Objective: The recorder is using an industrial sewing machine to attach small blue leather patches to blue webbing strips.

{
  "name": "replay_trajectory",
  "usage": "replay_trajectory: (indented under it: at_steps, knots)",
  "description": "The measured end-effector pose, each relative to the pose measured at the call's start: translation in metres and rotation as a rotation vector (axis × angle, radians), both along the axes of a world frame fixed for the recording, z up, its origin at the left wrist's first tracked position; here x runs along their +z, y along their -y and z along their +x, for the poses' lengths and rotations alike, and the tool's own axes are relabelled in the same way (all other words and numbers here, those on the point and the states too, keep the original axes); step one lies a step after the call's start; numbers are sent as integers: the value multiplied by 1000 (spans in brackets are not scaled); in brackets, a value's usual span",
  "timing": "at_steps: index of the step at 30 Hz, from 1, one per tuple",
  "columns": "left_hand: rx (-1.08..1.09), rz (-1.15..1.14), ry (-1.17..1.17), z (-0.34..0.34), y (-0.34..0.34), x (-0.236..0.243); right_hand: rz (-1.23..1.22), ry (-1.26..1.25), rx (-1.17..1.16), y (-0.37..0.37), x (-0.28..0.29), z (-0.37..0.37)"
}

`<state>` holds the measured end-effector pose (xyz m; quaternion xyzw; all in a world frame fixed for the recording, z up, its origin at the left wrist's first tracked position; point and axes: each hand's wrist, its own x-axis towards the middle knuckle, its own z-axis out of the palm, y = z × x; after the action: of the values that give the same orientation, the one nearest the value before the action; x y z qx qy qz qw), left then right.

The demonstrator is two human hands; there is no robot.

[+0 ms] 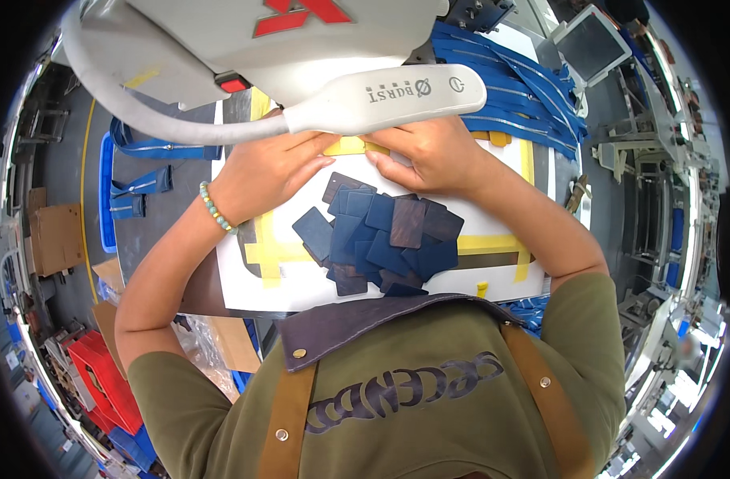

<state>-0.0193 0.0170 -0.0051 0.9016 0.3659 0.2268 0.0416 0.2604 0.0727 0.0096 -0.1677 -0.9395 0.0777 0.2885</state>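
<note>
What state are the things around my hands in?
Lamp: neck curved; whether lit, can't tell
Left hand: bent, partly behind lamp
Right hand: bent, partly behind lamp
Patches: loosely piled, overlapping
Zipper strips, upper right: bunched, overlapping
Yellow tape: stuck on white sheet
Bracelet: worn on left wrist

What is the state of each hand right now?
Left hand: at the yellow piece; holding cannot be told.
Right hand: also there, partly hidden; holding cannot be told.

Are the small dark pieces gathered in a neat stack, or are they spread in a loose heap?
In a loose heap: the small dark pieces overlap at many different angles on the white sheet.
</note>
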Motion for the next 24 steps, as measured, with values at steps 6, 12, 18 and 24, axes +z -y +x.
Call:
replay_trajectory:
  at_steps: [6,12,18,24]
  knots:
    - [-75,48,-99,-2,-7,12,49,-53,22,-2,0,6]
    - [-89,45,-57,0,-5,12,74,-75,-57,0,8,16]
    - [-94,29,-50,-1,-5,9,125,47,25,8,2,10]
    - [-104,52,35,1,-8,4,54,7,-48,9,2,9]
